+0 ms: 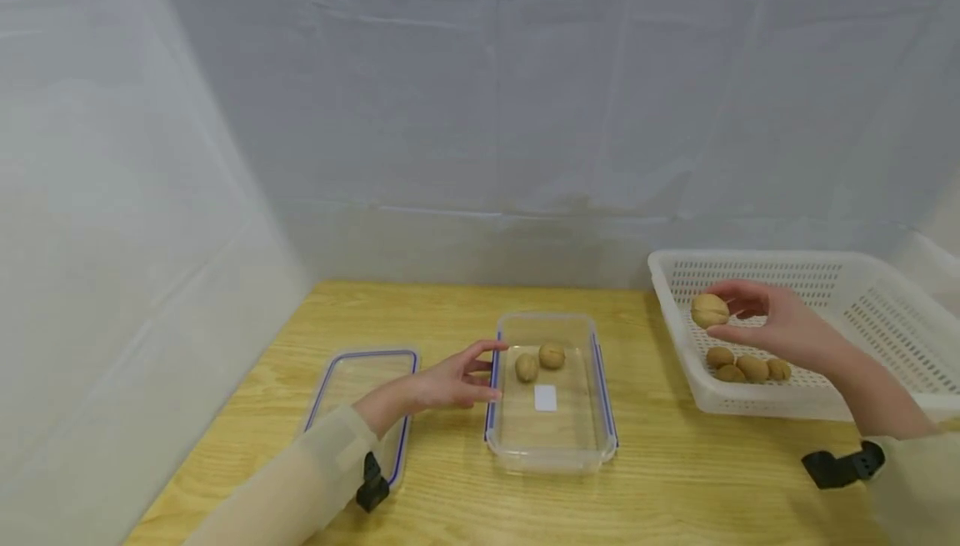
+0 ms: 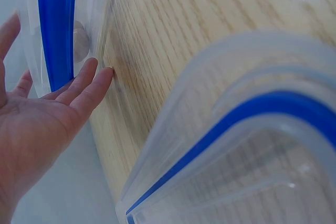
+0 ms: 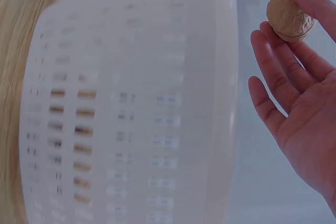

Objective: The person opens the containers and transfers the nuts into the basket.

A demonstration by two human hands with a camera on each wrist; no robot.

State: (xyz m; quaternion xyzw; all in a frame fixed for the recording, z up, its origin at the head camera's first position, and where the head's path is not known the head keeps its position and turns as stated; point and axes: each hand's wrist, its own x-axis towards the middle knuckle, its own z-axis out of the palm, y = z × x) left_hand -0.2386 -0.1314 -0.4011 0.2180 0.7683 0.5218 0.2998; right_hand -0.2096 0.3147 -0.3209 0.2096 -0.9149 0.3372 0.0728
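My right hand (image 1: 787, 325) pinches a walnut (image 1: 709, 311) between thumb and fingers, raised over the left part of a white plastic basket (image 1: 678, 346). In the right wrist view the same walnut (image 3: 290, 14) shows at the fingertips, beyond the basket's slotted wall. Several walnuts (image 1: 752, 368) lie on the basket floor below. My left hand (image 1: 450, 381) has its fingers spread at the left side of a clear plastic box (image 1: 551, 454) with blue seals; its fingertips (image 2: 107, 72) are right at the wall. Inside the box are two walnuts (image 1: 552, 355) and a white label (image 1: 545, 398).
A clear lid (image 1: 360, 367) with a blue seal lies left of the box, partly under my left forearm. Everything stands on a wooden table (image 1: 442, 496). Pale sheeting (image 1: 480, 112) hangs behind and at the sides. Each wrist wears a black strap device (image 1: 372, 483).
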